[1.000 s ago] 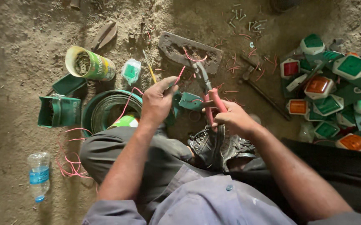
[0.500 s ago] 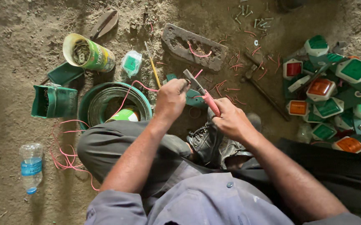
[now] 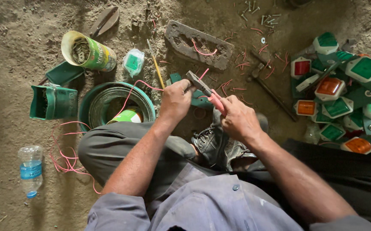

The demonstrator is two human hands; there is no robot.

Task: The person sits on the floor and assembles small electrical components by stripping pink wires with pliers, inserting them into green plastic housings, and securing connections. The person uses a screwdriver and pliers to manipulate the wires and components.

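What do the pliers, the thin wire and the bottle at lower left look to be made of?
Pliers in the right hand: dull grey metal jaws, pink handle sleeves, probably plastic or rubber. Wire held by the left hand: pink glossy insulation, likely plastic; core not visible. Bottle: clear, thin plastic with a blue label and cap.

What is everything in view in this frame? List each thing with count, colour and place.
pliers: one, pink handles, gripped in right hand
wire: one long strand, pink, from left hand down to floor at left
lamp units: a pile, green, orange and red lenses, right
can: one, green and cream, on its side, upper left
hose coil: one, green, beside left knee
bottle: one, clear plastic, lower left
flat slab: one, grey, top centre
shoe: one, dark, centre
left hand: holds wire at plier jaws
right hand: squeezes plier handles
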